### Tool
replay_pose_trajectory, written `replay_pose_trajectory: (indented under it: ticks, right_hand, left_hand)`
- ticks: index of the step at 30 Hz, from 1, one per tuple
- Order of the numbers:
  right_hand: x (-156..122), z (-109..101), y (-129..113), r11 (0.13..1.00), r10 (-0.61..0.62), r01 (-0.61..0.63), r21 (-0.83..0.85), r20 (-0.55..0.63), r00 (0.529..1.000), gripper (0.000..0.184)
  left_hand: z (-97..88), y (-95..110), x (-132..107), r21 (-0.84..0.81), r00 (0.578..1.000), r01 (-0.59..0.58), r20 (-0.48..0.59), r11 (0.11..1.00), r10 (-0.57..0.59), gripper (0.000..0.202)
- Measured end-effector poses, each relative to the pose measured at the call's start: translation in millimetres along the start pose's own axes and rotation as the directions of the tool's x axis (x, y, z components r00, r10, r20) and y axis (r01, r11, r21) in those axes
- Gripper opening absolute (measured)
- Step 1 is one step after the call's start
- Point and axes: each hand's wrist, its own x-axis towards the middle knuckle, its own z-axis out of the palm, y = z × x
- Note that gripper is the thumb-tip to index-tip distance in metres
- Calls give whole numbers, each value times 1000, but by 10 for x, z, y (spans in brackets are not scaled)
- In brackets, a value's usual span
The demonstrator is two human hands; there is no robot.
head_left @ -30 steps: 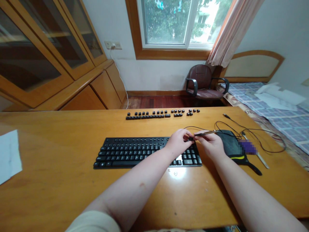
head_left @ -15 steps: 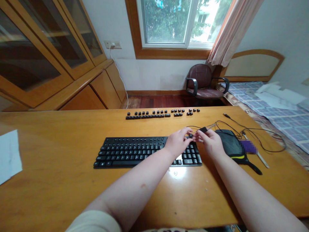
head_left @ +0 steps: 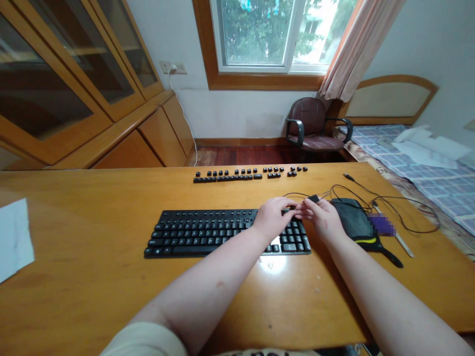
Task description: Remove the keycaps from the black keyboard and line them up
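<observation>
At keyboard (head_left: pixel 200 232), right hand (head_left: pixel 326 219) holds dark piece (head_left: pixel 313 199); cabinet (head_left: pixel 70 74) contents unclear.

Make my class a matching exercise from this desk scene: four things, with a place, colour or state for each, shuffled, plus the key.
1. keyboard
2. loose keycaps
3. paper
4. chair

A. white, far left
B. partly covered by the left hand
C. reddish-brown, beyond the desk
D. in rows near the desk's far edge

Pairs: 1-B, 2-D, 3-A, 4-C
</observation>
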Motion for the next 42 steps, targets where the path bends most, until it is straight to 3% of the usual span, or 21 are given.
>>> replay_pose_trajectory:
  ticks: [5, 11, 16, 19, 24, 28, 31, 34, 38, 42]
  right_hand:
    - [-29, 5, -28, 995, -77, 81, -59, 63, 995, 31]
    - [-34, -59, -27, 944, -226, 248, -217, 121, 966, 26]
    - [-66, -92, -60, 785, -451, 502, -364, 222, 865, 15]
    - [-80, -113, -78, 713, -488, 569, -410, 292, 822, 14]
    - [-83, -116, -75, 701, -468, 565, -436, 317, 825, 15]
    - [-87, -75, -67, 822, -396, 444, -356, 202, 896, 20]
    - [-84, -67, -53, 893, -336, 361, -267, 136, 932, 22]
    - [-77, -81, -34, 929, -308, 322, -184, 102, 946, 21]
    - [-93, -89, -26, 928, -298, 321, -188, 141, 944, 20]
    - [-103, -103, -18, 931, -320, 344, -119, 179, 930, 14]
  left_hand:
    - [50, -64, 16, -190, 987, 163, 19, 968, -162, 30]
    - [61, -86, 28, -246, 982, 188, 58, 951, -179, 24]
    - [59, -66, 33, -265, 975, 223, 64, 938, -213, 24]
    - [58, -49, 29, -308, 972, 236, 100, 922, -215, 22]
    - [26, -31, 21, -309, 981, 185, 104, 933, -161, 23]
    - [0, -16, 21, -280, 992, 125, 38, 952, -119, 23]
    - [-18, 16, 30, -370, 987, 156, 36, 916, -154, 22]
    - [-33, 43, 53, -470, 963, 264, 86, 843, -254, 22]
    - [-22, 9, 98, -564, 900, 418, 151, 712, -409, 19]
    - [2, -59, 129, -731, 843, 446, 149, 517, -517, 16]
